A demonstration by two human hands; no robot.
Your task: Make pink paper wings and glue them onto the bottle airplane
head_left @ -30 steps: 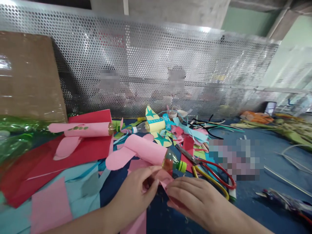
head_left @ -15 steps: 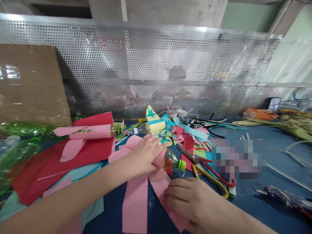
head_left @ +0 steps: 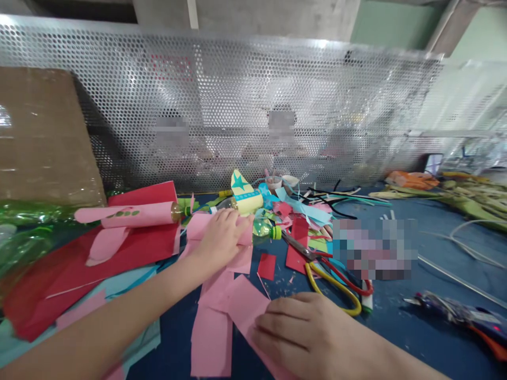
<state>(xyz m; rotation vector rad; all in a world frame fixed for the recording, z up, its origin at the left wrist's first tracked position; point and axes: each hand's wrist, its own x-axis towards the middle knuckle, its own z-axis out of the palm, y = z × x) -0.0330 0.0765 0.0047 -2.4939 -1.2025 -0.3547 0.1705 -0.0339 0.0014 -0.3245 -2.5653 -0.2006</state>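
My left hand (head_left: pixel 222 237) is draped over a plastic bottle (head_left: pixel 261 230) wrapped in pink paper, its fingers closed over the wrapped body. The bottle's green cap points right. Lower right, my right hand (head_left: pixel 293 327) has its fingers curled together on a pink paper strip (head_left: pixel 247 301); its thumb is hidden. A second pink strip (head_left: pixel 212 343) lies to the left of it. Scissors (head_left: pixel 312 256) with red and yellow handles lie open beyond my right hand. A small red paper piece (head_left: pixel 267 266) sits between the hands and the scissors.
At left are a pink-wrapped bottle (head_left: pixel 138 215) on red paper (head_left: pixel 127 253), green bottles (head_left: pixel 27 248) and cardboard (head_left: pixel 43 137). A yellow paper-covered bottle (head_left: pixel 247 200) and paper scraps lie behind. A perforated metal panel (head_left: pixel 237 105) closes the back. A glue gun (head_left: pixel 459 316) lies right.
My left hand has moved the pink-wrapped bottle away from me, baring the red piece and more pink paper. My right hand stays on its strip. The view has shifted slightly right.
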